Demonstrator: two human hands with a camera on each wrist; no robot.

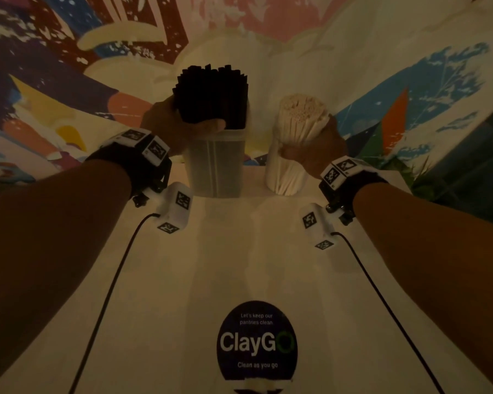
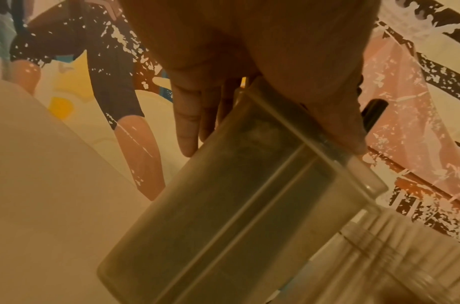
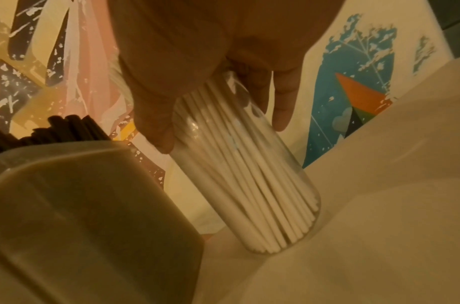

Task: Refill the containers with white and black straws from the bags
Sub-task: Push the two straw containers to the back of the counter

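Two containers of straws are seen standing side by side at the far edge of a white counter, close to a brightly painted wall. On the left, a bundle of black straws is held upright in a frosted rectangular container, their tips reaching well above its rim. On the right, a bundle of white straws is held in a clear round jar, fanning out above the jar's mouth and narrowing toward its base.

The left hand is wrapped around the black straws just above the container's rim — thumb on the near side, fingers curled behind. From the left wrist view, the fingers are seen running down past the container's upper edge, and the thumb is laid across its rim.

The right hand is closed around the upper part of the jar and the white straws where they emerge. From the right wrist view, the thumb is pressed against one side of the glass and the fingers against the other, with the jar's base set on the counter.

Nearer the viewer, a dark oval sticker is fixed to the counter — it reads "ClayGO" and "Clean as you go". Marker-covered camera units are strapped to both wrists, with black cables trailing back along the counter.
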